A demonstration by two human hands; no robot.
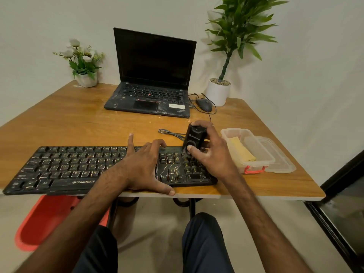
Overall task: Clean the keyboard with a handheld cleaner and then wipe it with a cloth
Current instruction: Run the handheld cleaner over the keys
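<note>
My right hand (212, 152) has a closed grip around the handheld cleaner (194, 139), standing on the number pad of the keyboard (69, 166). My left hand (141, 164) lies open, pressing the keyboard, which overhangs the table (78, 119) edge; without this pressure I think it could slide off.

Dusty black keyboard (78, 166) at table edge, black cleaner (194, 137) upright on numpad, yellow cloth (241, 149)

Wooden table (78, 119), keyboard (59, 166), laptop (151, 95), mouse (204, 105), container (256, 154), plants (218, 93)
</note>
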